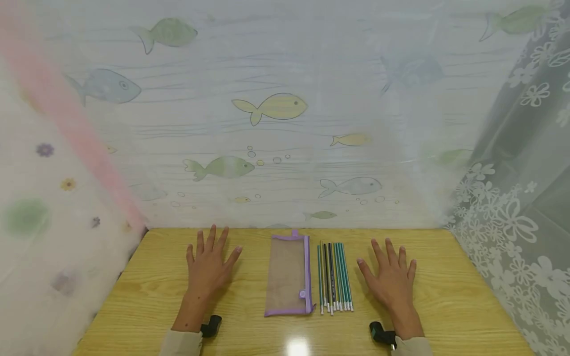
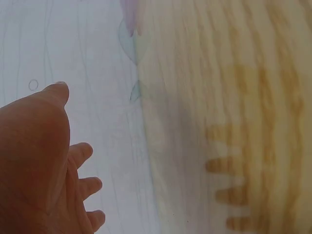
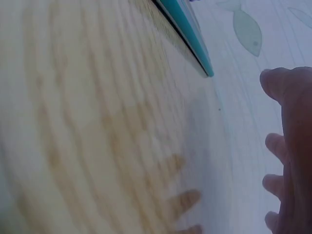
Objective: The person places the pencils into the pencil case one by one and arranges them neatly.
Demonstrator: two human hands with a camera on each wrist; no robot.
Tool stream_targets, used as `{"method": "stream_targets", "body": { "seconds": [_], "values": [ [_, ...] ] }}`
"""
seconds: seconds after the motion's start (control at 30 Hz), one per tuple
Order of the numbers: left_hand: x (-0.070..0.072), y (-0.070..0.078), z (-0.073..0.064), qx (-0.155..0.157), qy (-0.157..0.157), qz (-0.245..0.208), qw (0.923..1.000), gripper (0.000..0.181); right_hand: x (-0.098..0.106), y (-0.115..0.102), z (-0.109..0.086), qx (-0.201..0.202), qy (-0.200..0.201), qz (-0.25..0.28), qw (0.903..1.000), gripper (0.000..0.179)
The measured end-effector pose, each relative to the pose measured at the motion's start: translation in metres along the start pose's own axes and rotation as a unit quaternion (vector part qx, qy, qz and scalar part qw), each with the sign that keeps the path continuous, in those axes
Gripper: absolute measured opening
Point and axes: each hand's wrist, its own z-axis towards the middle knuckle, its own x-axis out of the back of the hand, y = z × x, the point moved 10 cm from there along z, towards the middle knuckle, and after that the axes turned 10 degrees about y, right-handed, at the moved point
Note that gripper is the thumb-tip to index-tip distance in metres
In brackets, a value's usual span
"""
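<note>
My left hand (image 1: 208, 269) is held palm down left of the mesh pencil case (image 1: 287, 274), fingers spread and holding nothing. In the left wrist view, the left hand (image 2: 36, 151) stands over its own shadow on the wood. The case lies flat, with purple edging and a purple zipper along its right side. Right of it, several pencils (image 1: 342, 277) in teal, black and yellow lie side by side, their white eraser ends toward me. My right hand (image 1: 392, 279), also spread and holding nothing, is right of the pencils. The right wrist view shows teal pencils (image 3: 185, 29) beside the hand.
The wood-grain table (image 1: 454, 296) meets a pale fish-print curtain (image 1: 285, 163) along its back edge. A flower-print sheet (image 1: 44, 222) hangs at the left, and a lacy white-flower curtain (image 1: 512, 222) at the right. Black wrist devices (image 1: 212, 326) sit at both wrists.
</note>
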Motion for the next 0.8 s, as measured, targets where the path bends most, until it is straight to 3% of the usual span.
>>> {"method": "stream_targets", "body": {
  "seconds": [0.8],
  "values": [
    [0.0024,0.0016,0.0028,-0.007,0.020,-0.011,0.9997,0.081,0.0049,-0.0040,0.0000,-0.001,-0.003,-0.006,1.0000,0.076]
  ]
}}
